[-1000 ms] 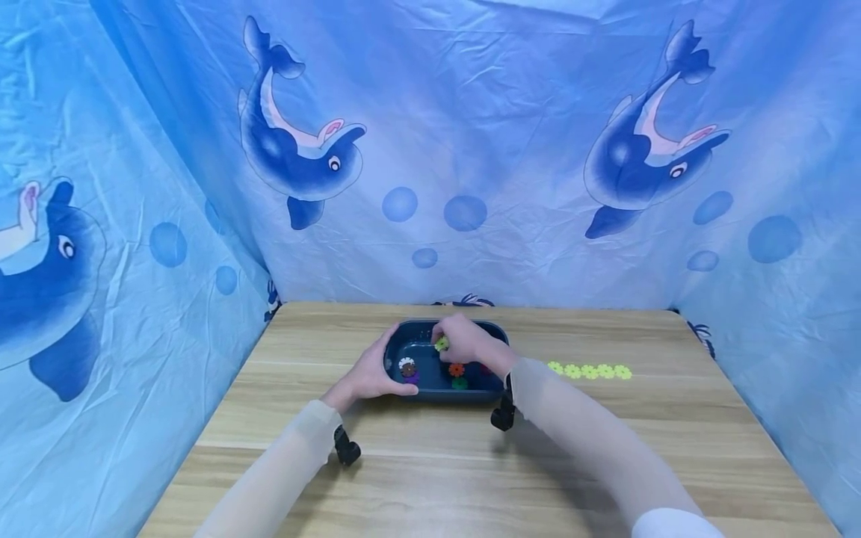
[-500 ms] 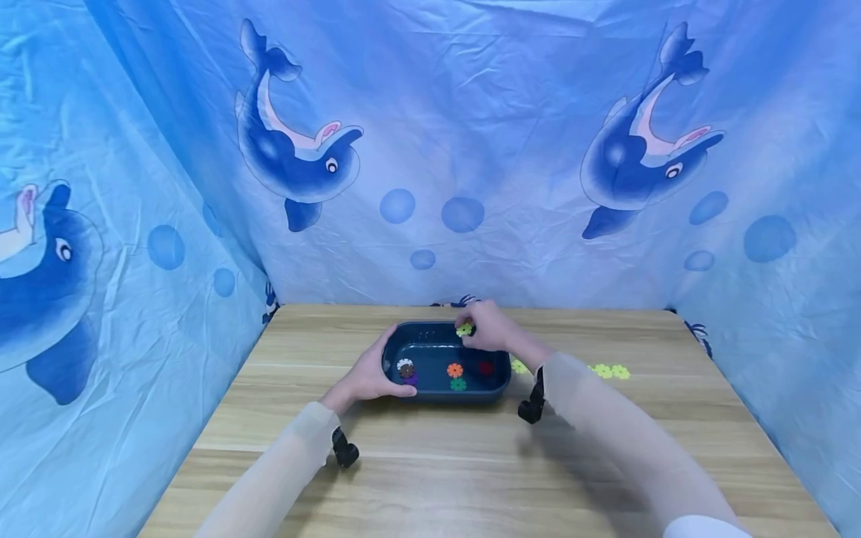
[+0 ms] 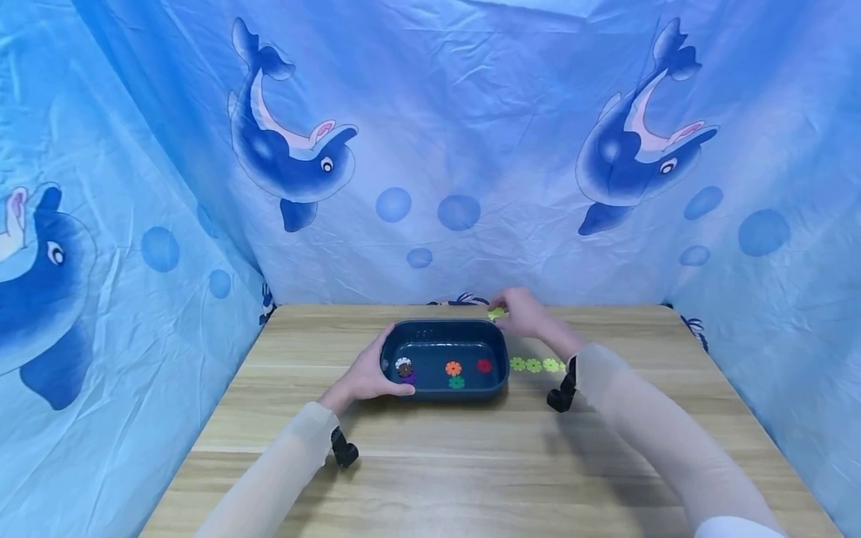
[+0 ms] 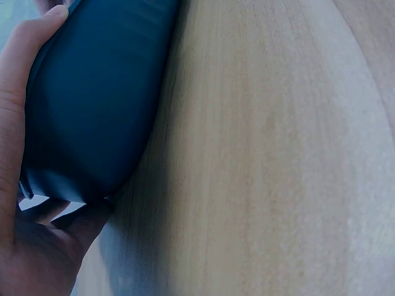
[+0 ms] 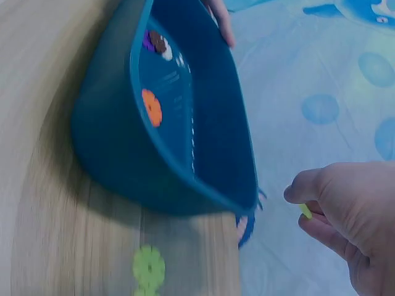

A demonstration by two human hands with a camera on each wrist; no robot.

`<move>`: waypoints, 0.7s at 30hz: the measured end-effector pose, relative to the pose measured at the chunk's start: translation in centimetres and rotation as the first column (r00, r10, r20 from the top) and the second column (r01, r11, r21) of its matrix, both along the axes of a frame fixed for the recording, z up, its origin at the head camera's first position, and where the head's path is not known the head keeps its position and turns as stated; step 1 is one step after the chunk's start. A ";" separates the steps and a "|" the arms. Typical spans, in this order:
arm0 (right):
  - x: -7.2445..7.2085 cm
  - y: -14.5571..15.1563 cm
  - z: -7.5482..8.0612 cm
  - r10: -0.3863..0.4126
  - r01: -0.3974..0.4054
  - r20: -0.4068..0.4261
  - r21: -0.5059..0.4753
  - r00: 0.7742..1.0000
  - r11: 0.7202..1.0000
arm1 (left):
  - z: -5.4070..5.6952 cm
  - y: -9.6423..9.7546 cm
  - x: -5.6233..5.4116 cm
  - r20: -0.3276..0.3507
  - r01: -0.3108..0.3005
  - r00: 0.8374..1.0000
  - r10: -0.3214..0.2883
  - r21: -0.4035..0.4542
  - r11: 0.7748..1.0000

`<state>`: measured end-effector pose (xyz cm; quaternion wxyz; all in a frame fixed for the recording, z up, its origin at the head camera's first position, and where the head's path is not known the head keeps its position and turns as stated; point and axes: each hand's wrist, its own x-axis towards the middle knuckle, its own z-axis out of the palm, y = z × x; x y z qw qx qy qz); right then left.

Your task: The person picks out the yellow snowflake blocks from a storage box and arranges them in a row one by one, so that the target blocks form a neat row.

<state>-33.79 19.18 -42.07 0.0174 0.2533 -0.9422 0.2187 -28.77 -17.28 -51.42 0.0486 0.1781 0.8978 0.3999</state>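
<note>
A dark teal plastic basin [image 3: 430, 354] sits on the table. My left hand [image 3: 368, 373] grips its left end, thumb over the front rim and fingers round the far side. Past the basin's back right corner, my right hand [image 3: 525, 314] pinches a yellow-green flower-shaped disc [image 5: 306, 211] between thumb and fingers, off the table. Inside the basin lie an orange disc [image 3: 454, 368], a green disc [image 3: 457, 382] and a red disc [image 3: 484, 366]. At its left end, a white disc [image 3: 403, 362], a brown disc [image 3: 405, 370] and a purple disc [image 3: 409, 379] overlap.
To the right of the basin, several yellow-green discs [image 3: 534, 365] lie in a row on the wooden table [image 3: 430, 456]; my right wrist and forearm hide part of it. A blue dolphin-print curtain [image 3: 525, 246] hangs behind the table and along both sides.
My right hand has lifted the yellow-green disc out of the basin and carried it right, past the back right corner. The left hand keeps its grip on the basin.
</note>
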 end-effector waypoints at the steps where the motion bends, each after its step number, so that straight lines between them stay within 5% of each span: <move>1: 0.0 0.5 0.0 -0.009 0.009 0.002 -0.004 1.000 1.000 | 0.0 0.0 0.0 0.000 -0.001 1.000 0.001 0.004 1.000; 8: 0.1 4.9 -1.0 -0.009 0.008 -0.066 -0.021 0.998 1.000 | 0.0 0.0 0.0 0.009 -0.001 1.000 0.001 0.008 1.000; 21: 2.0 11.4 -2.5 -0.136 0.136 -0.037 -0.008 0.990 0.991 | -0.2 -0.2 -0.1 -0.012 -0.001 1.000 0.001 -0.009 1.000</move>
